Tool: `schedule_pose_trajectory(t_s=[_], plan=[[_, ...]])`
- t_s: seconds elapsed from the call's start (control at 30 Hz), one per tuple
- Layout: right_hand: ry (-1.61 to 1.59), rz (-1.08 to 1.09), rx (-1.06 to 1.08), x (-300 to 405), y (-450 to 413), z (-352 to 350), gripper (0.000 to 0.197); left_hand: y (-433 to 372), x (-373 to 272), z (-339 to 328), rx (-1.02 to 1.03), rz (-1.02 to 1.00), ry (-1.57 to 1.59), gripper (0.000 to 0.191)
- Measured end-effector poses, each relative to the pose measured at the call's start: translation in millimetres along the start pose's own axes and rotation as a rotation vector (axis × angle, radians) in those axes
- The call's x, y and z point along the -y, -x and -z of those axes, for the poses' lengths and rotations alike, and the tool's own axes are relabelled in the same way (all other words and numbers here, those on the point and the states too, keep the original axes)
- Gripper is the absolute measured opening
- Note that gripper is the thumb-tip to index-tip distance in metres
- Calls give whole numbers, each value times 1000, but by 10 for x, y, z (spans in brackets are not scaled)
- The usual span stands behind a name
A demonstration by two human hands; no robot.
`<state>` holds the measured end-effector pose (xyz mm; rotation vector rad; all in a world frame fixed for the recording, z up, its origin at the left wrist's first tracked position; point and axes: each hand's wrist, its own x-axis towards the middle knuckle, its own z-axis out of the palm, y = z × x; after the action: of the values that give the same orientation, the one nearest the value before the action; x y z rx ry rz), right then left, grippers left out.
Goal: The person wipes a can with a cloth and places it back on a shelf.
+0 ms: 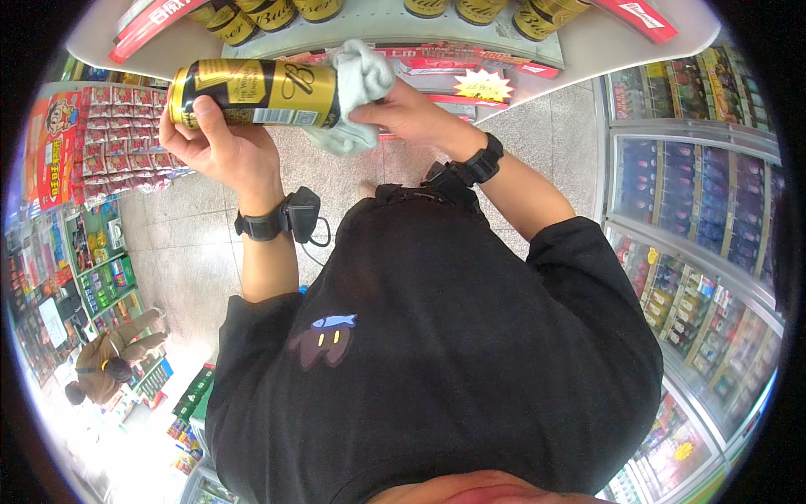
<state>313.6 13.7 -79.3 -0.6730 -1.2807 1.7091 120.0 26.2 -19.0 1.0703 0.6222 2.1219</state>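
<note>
A gold and black Budweiser beer can (252,93) lies sideways in the air before my chest. My left hand (220,142) grips it near its left end, thumb across the front. Against the can's right end is a pale green cloth (362,88), bunched over the end and hanging below it. My right hand (409,116) holds this cloth, pressing it to the can; some fingers are hidden behind the fabric. Both wrists carry black straps, and a small black device (303,214) with a cable sits on the left one.
Several matching cans (274,14) stand on a white display shelf (390,38) ahead. Glass-door drink coolers (699,195) line the right. Small red packets (126,135) hang at the left. A person in brown (104,368) bends by the shelves at lower left. Speckled tiles (182,252) cover the floor.
</note>
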Motion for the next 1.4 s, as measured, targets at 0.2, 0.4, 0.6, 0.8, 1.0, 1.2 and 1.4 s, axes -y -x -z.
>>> schedule_pose_trajectory(t_s=[0.2, 0.4, 0.6, 0.8, 1.0, 1.2, 1.4], plan=[[362, 295, -94, 37, -12, -52, 60, -29, -24, 31, 101, 159, -41, 67], [446, 336, -206, 64, 5, -32, 60, 76, 68, 1, 171, 377, 76, 62], [544, 380, -139, 108, 46, 33, 51, 62, 197, 59, 220, 738, 166, 48], [480, 408, -215, 102, 92, 73, 43, 187, 121, 58, 292, 574, -48, 52], [496, 213, -131, 83, 40, 139, 39, 161, -59, -29, 359, 367, -255, 43], [549, 92, -121, 122, 117, 252, 63, 134, -65, 17, 432, 341, -402, 51], [581, 263, -188, 92, 3, 132, 35, 260, 33, -56, 628, 376, -804, 69]])
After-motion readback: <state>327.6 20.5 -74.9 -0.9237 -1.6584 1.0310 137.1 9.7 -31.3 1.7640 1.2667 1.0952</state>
